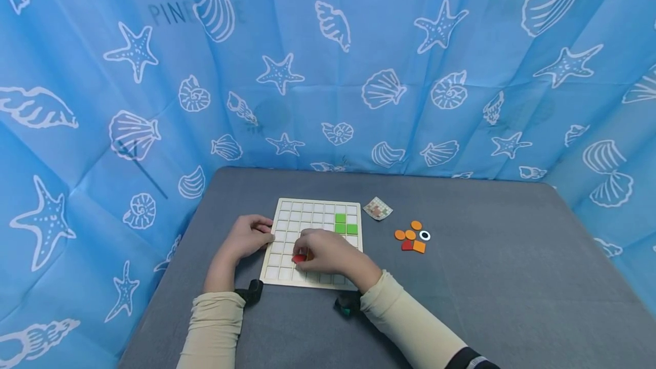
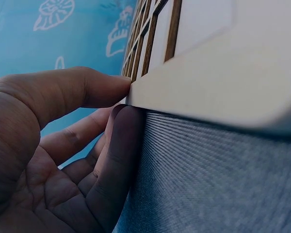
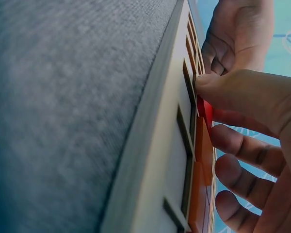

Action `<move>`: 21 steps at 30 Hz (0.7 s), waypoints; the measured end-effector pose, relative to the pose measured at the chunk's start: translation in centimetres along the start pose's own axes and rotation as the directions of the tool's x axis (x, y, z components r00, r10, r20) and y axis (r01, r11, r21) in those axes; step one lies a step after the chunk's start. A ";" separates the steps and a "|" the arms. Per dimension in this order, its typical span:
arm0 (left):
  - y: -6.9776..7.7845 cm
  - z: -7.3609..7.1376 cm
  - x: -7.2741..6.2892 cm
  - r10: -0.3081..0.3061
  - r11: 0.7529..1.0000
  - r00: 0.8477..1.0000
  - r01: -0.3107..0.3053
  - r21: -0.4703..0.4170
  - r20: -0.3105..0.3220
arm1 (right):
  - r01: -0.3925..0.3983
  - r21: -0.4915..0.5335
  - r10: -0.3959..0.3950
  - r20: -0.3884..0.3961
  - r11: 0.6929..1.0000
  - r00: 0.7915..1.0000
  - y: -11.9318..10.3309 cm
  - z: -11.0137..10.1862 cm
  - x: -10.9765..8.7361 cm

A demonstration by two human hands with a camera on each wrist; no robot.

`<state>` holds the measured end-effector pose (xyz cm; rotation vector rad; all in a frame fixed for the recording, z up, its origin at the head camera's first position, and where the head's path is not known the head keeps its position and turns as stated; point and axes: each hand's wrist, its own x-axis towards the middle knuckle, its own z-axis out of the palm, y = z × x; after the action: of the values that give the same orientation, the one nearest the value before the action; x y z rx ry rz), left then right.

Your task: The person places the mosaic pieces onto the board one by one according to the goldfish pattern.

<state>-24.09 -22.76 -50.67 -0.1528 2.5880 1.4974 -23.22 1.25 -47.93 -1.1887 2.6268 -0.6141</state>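
A white gridded board [image 1: 294,215] with a pale wooden rim lies on the grey table. My left hand [image 1: 248,237] holds its left edge; in the left wrist view the thumb [image 2: 104,89] is on the rim and a finger is beside or under it. Over the lower middle of the grid, my right hand [image 1: 328,252] pinches a small red piece [image 1: 299,258] with thumb and index finger. The red piece [image 3: 206,111] is at the cells. Orange tiles [image 3: 202,143] sit in the grid beside it, mostly hidden by the hand in the head view. Green square tiles [image 1: 340,218] occupy cells near the upper right.
Right of the board lie orange round pieces [image 1: 416,225], a black-and-white ring-like disc [image 1: 425,236], a red piece [image 1: 407,245] and an orange square [image 1: 419,247]. A small picture card [image 1: 378,209] is near the board's upper right corner. A blue seashell curtain [image 1: 338,107] hangs behind the table.
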 end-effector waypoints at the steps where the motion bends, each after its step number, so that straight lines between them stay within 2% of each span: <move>1: 0.0 0.0 0.0 -0.001 1.000 1.000 0.001 -0.002 0.000 | 0.002 0.000 -0.002 0.001 1.000 1.000 0.0 0.1 0.0; 21: -0.1 0.1 0.1 -0.001 1.000 1.000 0.001 0.001 0.001 | 0.103 0.079 -0.107 0.056 0.992 0.993 -0.1 0.1 -0.3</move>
<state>-24.18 -22.75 -50.78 -0.1532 2.5877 1.4955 -22.94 1.41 -47.95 -1.3082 2.4811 -0.6802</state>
